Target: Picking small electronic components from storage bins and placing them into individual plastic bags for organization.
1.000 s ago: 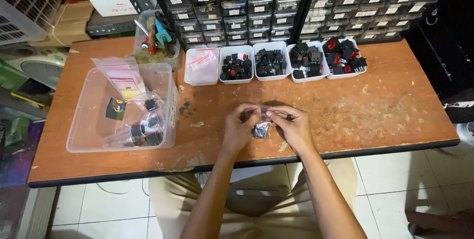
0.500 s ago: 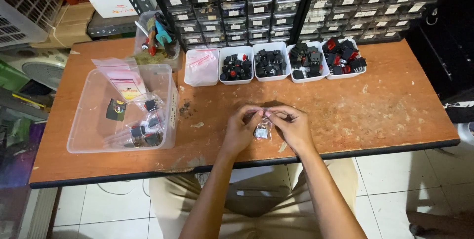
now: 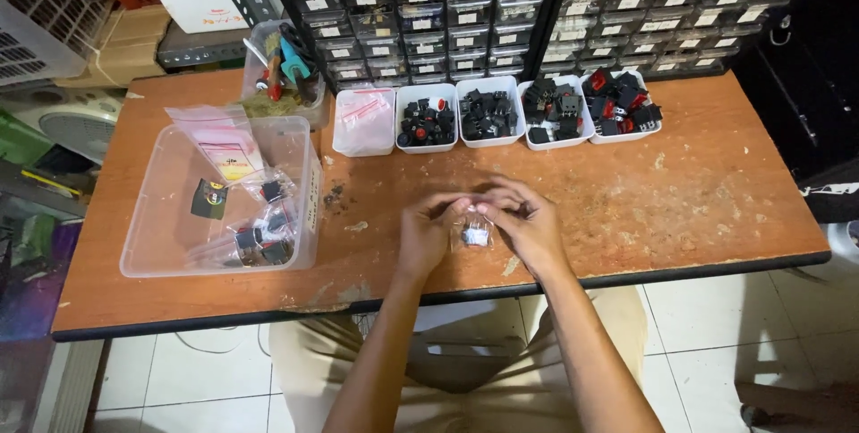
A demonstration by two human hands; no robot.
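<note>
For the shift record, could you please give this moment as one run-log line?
left hand: pinching small clear bag | right hand: pinching same bag | bag: held just above wooden table | clear bin: left of hands

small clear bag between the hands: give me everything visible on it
The small clear bag looks like thin transparent plastic, with a small pale part showing inside; details are too small to tell. It is held just above the worn wooden table near its front edge, pinched along its top between the left hand and right hand.
</note>
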